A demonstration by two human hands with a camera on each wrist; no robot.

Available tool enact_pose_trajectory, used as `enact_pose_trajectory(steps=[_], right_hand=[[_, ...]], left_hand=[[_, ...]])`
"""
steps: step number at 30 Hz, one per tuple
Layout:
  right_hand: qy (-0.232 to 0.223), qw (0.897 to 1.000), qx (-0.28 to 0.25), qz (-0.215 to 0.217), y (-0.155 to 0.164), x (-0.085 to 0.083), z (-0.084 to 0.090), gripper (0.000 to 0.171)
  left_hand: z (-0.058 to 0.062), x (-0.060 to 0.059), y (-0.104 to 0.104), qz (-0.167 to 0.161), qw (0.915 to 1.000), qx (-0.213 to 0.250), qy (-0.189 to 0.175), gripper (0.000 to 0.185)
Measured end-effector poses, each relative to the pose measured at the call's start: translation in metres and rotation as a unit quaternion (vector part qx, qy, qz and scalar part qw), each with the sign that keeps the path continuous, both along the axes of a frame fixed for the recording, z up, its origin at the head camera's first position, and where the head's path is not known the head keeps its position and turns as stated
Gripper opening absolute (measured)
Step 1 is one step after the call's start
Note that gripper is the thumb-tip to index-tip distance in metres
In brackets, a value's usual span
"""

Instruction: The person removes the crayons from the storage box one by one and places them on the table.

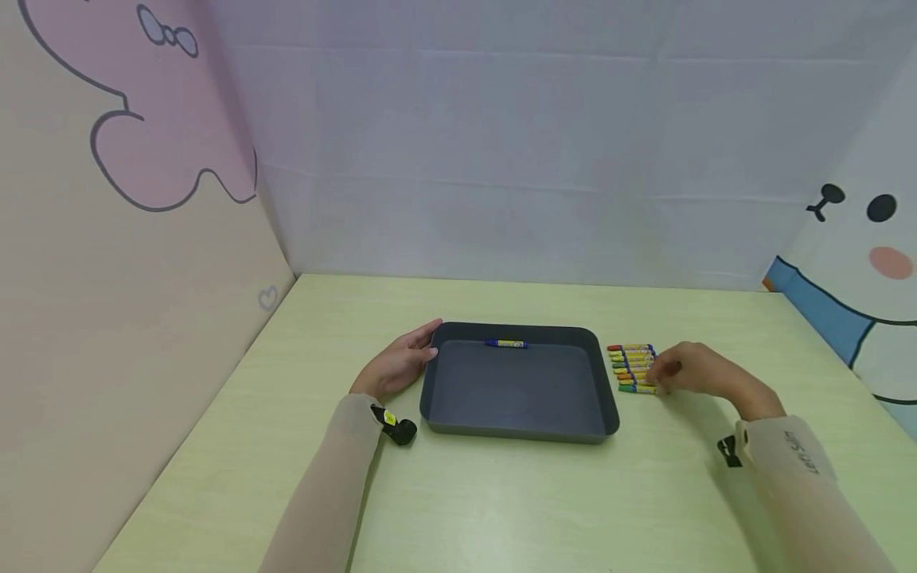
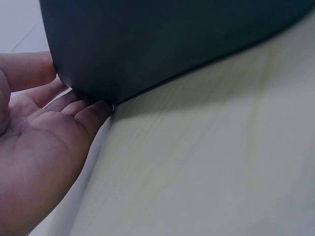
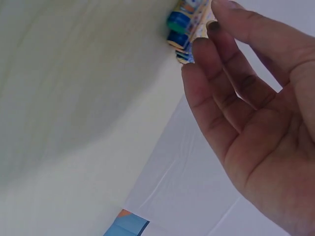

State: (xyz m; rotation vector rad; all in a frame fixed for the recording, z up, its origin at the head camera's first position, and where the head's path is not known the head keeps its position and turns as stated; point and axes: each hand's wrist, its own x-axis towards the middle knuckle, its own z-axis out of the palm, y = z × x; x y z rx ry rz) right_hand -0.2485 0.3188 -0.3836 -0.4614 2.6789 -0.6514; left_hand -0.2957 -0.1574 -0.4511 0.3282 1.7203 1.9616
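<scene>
While bracing dark grey rectangular plastic tray [image 1: 517, 426] on pale green table [image 1: 501, 501], left hand [image 1: 398, 365] flat against its left wall, grip apart. Right hand [image 1: 698, 372] fingertips [image 3: 212, 25] touching row of paper-wrapped coloured crayons [image 1: 632, 368] just right of tray, grip relaxed apart. One blue crayon [image 1: 505, 344] inside tray at far wall.

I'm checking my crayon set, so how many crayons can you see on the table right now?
About 9: one blue crayon lies inside the dark grey tray, and roughly eight sit in a row right of it; the right hand may hide more.

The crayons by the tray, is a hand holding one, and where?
Not yet. The right hand has straight fingertips touching the near ends of the crayons, none gripped. The left hand rests open against the tray.
</scene>
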Motion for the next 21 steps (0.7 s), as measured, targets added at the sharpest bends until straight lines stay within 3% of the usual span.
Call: enact_pose_trajectory(steps=[21], right_hand=[[0.055,0.998,-0.026,0.027,-0.045,-0.014,0.038,0.029]], left_hand=[[0.002,0.001,0.001,0.0,1.0,0.001,-0.004,0.069]])
